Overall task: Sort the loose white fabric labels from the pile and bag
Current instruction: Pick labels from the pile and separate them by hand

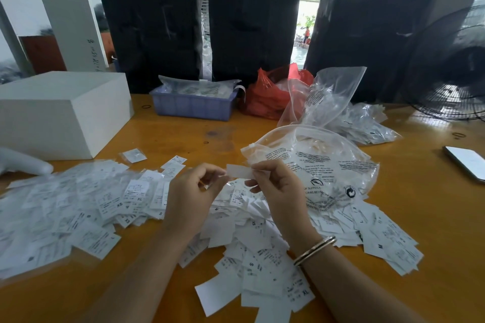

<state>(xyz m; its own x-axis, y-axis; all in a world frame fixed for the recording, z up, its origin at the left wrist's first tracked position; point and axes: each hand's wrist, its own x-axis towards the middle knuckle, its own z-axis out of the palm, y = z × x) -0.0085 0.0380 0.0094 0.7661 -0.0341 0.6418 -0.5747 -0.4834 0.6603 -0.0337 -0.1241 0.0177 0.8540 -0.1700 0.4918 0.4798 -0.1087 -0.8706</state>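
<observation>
At the far left a white box (63,110) sits on the orange table (420,217), and in front of it the spread of sorted labels (65,212) lies flat, several showing XS and XL marks. Nearer the middle, the left hand (191,196) hangs above the pile with its fingers curled inward, thumb and forefinger pinching one end of a single white label (237,171). The right hand (278,189), a bangle (315,250) at its wrist, pinches the other end, so the strip is stretched between both hands just over the loose pile (262,244). To do this step well, I judge the label should be held taut and turned until its size mark reads clearly, then laid with its matching group rather than dropped back among the unsorted ones. Just right of the hands lies the clear printed bag (328,162), partly resting on labels, and a phone (467,162) sits at the table's right edge.
</observation>
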